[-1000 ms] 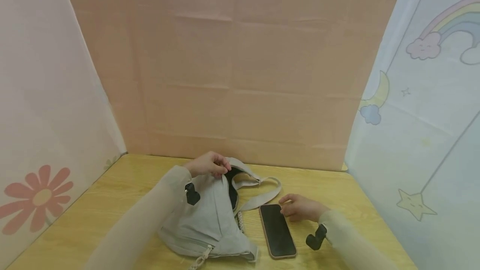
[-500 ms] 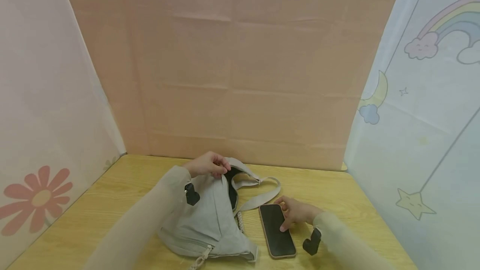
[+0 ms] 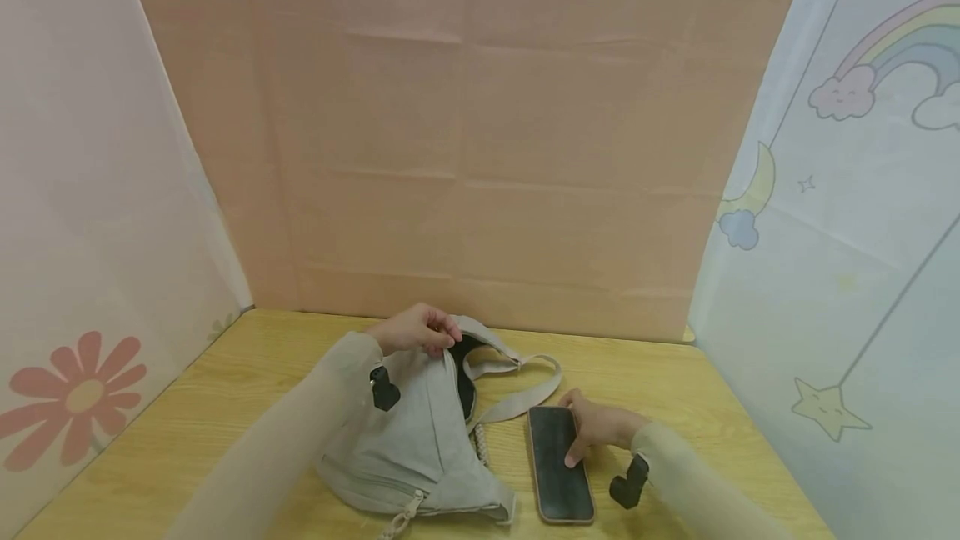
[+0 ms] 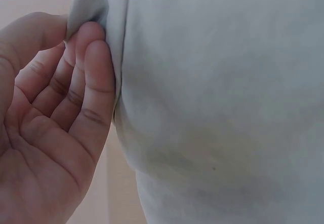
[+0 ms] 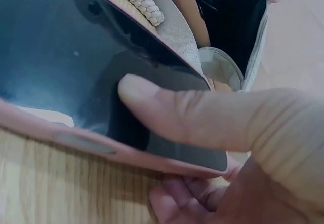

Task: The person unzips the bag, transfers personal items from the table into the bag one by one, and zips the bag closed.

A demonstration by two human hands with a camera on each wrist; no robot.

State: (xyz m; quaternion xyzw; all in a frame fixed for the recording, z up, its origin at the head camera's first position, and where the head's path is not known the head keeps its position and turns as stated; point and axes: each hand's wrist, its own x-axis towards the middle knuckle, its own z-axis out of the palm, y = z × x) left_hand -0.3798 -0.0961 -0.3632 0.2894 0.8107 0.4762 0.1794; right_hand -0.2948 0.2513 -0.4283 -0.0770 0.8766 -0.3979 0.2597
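A light grey fabric bag (image 3: pixel 397 432) lies on the table, its zipped main opening parted to show a black lining (image 5: pixel 230 29). My left hand (image 3: pixel 420 329) pinches the edge of that opening between thumb and fingers; the left wrist view shows the pinched cloth (image 4: pixel 91 3) close up. Right of the bag, my right hand (image 3: pixel 600 427) grips a smartphone (image 3: pixel 555 473) in a pink case. The thumb (image 5: pixel 167 110) presses on the dark screen and the fingers reach under the phone's edge. In the right wrist view the phone looks tilted over the wood.
A bag strap (image 3: pixel 528 394) loops over the table behind the phone. A braided cord (image 5: pixel 142 1) hangs beside the bag's opening, and a zipper pull (image 3: pixel 408 511) sticks out at its front. Cloth-covered walls surround the table (image 3: pixel 660 382) at the back and both sides.
My right hand has come onto the phone, the thumb over its screen and fingers beneath, and the phone has shifted and turned slightly. The left hand and bag have stayed put.
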